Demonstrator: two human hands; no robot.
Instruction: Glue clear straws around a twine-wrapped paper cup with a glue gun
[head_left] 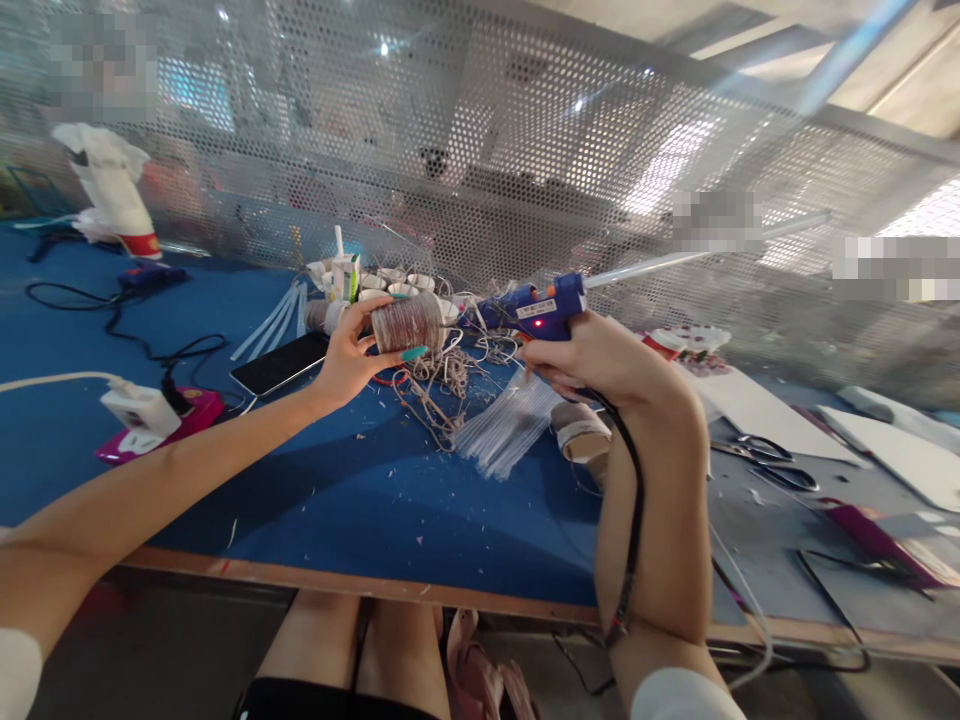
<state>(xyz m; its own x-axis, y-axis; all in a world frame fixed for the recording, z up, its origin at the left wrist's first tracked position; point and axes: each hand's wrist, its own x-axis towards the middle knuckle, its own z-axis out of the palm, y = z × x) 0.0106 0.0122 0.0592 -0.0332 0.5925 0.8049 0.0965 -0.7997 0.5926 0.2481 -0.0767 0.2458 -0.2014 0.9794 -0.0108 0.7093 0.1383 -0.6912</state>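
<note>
My left hand (pixel 351 352) grips a cup-like cylinder (pixel 409 325) wound with brownish cord, thumb below and fingers above. In my right hand (pixel 581 355) is a blue hot glue gun (pixel 551 308), its red light lit and a long clear glue stick (pixel 660 265) standing out of its back. The gun's nozzle points left at the open end of the cylinder; whether they touch I cannot tell. Beneath them lies a tangle of thin cord (pixel 442 375), with a bundle of clear glue sticks (pixel 506 425) nearer me. A brownish wrapped roll (pixel 581 435) rests beside my right forearm.
Several white cups (pixel 420 284) stand behind the cylinder. A phone (pixel 279 364) and a magenta power strip (pixel 199 408) with plugs lie left. Scissors (pixel 765 460) and white boards (pixel 772 410) are on the right. A perforated metal screen (pixel 480 130) rises behind the blue tabletop (pixel 360 510).
</note>
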